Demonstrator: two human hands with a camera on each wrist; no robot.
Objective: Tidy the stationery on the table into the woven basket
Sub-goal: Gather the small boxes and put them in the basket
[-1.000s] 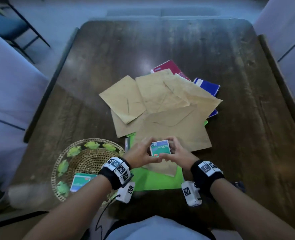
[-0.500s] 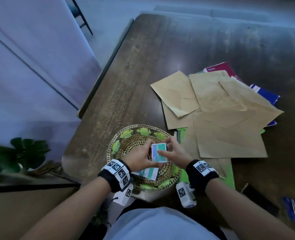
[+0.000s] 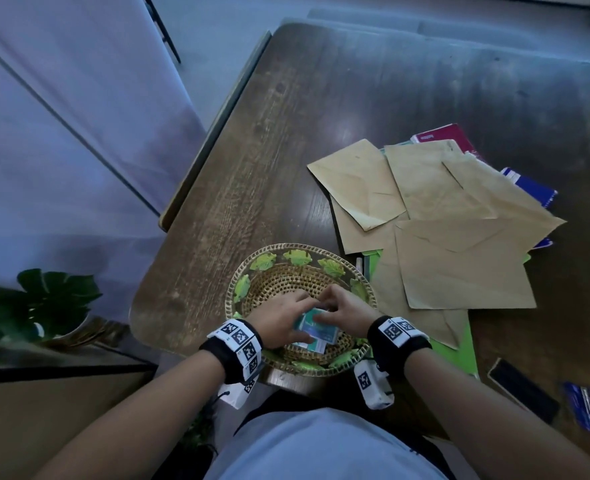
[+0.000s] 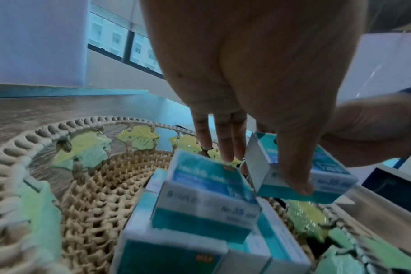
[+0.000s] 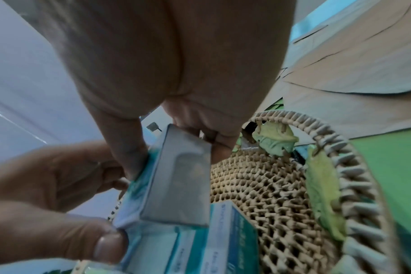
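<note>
The round woven basket point(image 3: 288, 247) with green leaf trim sits at the table's near left corner. Both hands are inside it, holding one small teal-and-white staple box point(image 3: 321, 332) low over the other staple boxes point(image 4: 207, 194) lying there. My left hand point(image 3: 297, 318) grips the box's left end, thumb on its side point(image 4: 298, 178). Pinching the right end between thumb and fingers is my right hand point(image 3: 324, 311), with the box's grey underside point(image 5: 178, 181) facing its wrist camera. The basket's bare weave point(image 5: 265, 194) shows to the right of the boxes.
Several brown envelopes point(image 3: 459, 265) lie fanned right of the basket over a green folder point(image 3: 459, 351), a red notebook point(image 3: 449, 133) and a blue notebook point(image 3: 529, 185). A black phone point(image 3: 522, 389) and a blue card point(image 3: 584, 407) lie near right. A potted plant point(image 3: 44, 306) stands off the table's left.
Both hands carried the staple box left from above the green folder to the basket, then lowered it down among the boxes inside. The head view swung left with them.
</note>
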